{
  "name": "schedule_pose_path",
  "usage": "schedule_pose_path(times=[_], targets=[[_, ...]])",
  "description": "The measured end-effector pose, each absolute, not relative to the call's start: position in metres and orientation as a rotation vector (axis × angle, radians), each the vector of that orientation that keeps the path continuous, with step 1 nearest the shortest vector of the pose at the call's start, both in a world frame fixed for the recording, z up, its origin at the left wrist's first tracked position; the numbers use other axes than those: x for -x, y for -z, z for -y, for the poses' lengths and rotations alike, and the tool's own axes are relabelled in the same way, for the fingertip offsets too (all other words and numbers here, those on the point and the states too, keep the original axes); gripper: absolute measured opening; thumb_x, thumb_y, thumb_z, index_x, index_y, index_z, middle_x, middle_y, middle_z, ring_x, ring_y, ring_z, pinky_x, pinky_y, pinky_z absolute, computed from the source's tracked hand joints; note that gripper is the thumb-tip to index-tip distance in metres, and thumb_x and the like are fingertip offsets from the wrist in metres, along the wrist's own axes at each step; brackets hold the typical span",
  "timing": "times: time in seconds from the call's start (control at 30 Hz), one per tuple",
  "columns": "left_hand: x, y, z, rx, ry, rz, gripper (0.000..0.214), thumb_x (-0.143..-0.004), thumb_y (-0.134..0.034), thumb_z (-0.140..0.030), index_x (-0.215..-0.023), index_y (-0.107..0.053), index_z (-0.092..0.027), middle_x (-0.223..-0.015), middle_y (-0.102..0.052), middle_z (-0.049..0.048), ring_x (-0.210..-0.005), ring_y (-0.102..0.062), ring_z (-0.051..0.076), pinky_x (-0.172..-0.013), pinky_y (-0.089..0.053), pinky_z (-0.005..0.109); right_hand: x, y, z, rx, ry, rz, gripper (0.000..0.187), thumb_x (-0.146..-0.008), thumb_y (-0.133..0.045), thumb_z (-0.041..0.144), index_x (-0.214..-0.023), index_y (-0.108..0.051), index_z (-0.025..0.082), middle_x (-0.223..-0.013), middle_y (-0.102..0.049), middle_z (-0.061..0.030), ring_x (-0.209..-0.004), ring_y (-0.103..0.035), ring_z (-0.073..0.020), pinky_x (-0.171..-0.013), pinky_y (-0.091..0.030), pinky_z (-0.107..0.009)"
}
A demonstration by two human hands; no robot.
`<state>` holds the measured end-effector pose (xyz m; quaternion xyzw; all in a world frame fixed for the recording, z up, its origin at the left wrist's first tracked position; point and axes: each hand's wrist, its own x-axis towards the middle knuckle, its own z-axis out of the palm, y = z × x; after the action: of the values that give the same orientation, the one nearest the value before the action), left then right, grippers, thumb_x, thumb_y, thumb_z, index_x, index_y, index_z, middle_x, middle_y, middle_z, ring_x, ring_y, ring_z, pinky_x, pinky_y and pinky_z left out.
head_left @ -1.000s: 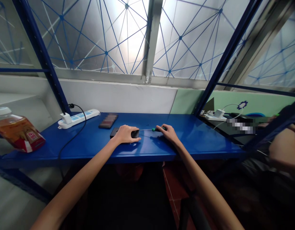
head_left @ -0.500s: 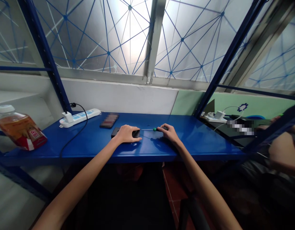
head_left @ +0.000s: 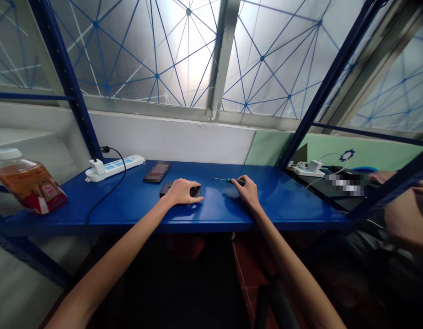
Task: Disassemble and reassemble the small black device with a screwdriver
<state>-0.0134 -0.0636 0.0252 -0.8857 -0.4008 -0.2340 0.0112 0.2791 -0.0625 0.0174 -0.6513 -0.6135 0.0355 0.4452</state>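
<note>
My left hand (head_left: 183,192) is closed over a black box-shaped object (head_left: 165,189) lying on the blue desk (head_left: 136,208), thumb at its near side and fingers at its far side. The hand hides much of the object, so its kind is unclear. In my right hand (head_left: 246,187) is a screwdriver (head_left: 228,180) with a dark handle, a green collar and a thin metal shaft. Its shaft points left, with the tip near some tiny dark specks, perhaps screws, on the desk. Whether the tip touches them I cannot tell.
A phone (head_left: 157,172) lies behind the black object. Farther left are a white power strip (head_left: 129,162) with a black cable (head_left: 110,191) and a drink bottle (head_left: 31,185). Blue uprights flank the desk. At the right, another person's arm (head_left: 406,208) shows beside a dark table.
My right hand has moved the screwdriver right and slightly away from me, from beside the black object to the specks. My left hand stays in place.
</note>
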Motion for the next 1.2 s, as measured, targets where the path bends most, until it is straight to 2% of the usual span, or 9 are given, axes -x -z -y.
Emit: schedule_pose_path(times=[0.43,0.67,0.87,1.0,1.2], targets=[[0.013,-0.027,0.065,2.76,0.718,1.255,0.056,-0.079,-0.06,-0.065,-0.117,-0.072,-0.025,-0.116,-0.073,0.0023,-0.102,-0.069,0.027,-0.089,-0.052,0.034,-0.278,-0.017,0.064,1.668,-0.085,1.544,0.034,-0.079,-0.056,0.057,-0.077,-0.057,0.023,-0.079,-0.068,-0.008,-0.078,-0.061,-0.025,-0.066,-0.04,-0.031],[0.012,-0.027,0.065,2.781,0.803,1.312,0.058,-0.082,-0.053,-0.071,-0.11,-0.074,-0.025,-0.114,-0.074,0.003,-0.104,-0.069,0.026,-0.088,-0.053,0.032,-0.277,-0.017,0.063,1.445,-0.21,1.543,0.041,-0.077,-0.061,0.061,-0.074,-0.058,0.02,-0.07,-0.062,-0.0035,-0.066,-0.055,-0.018,-0.062,-0.04,-0.028],[0.013,-0.025,0.061,2.746,0.965,1.362,0.045,-0.087,-0.055,-0.06,-0.106,-0.075,-0.024,-0.112,-0.074,0.0025,-0.102,-0.069,0.024,-0.085,-0.053,0.03,-0.27,-0.015,0.063,1.211,-0.653,1.544,0.045,-0.072,-0.069,0.062,-0.076,-0.056,0.02,-0.048,-0.042,0.007,-0.043,-0.038,-0.0093,-0.045,-0.03,-0.024],[0.012,-0.024,0.059,2.728,1.001,1.374,0.037,-0.089,-0.055,-0.053,-0.101,-0.077,-0.024,-0.107,-0.075,0.0023,-0.098,-0.069,0.023,-0.081,-0.054,0.029,-0.263,-0.017,0.066,1.144,-0.796,1.555,0.043,-0.071,-0.073,0.059,-0.076,-0.055,0.02,-0.044,-0.04,0.0085,-0.039,-0.036,-0.0085,-0.041,-0.027,-0.023],[0.012,-0.02,0.056,2.726,1.027,1.317,0.029,-0.092,-0.055,-0.042,-0.092,-0.077,-0.025,-0.101,-0.076,-0.0001,-0.093,-0.07,0.02,-0.079,-0.052,0.026,-0.262,-0.02,0.069,1.129,-0.829,1.567,0.042,-0.072,-0.073,0.057,-0.076,-0.055,0.019,-0.044,-0.042,0.0084,-0.039,-0.038,-0.008,-0.04,-0.027,-0.022]])
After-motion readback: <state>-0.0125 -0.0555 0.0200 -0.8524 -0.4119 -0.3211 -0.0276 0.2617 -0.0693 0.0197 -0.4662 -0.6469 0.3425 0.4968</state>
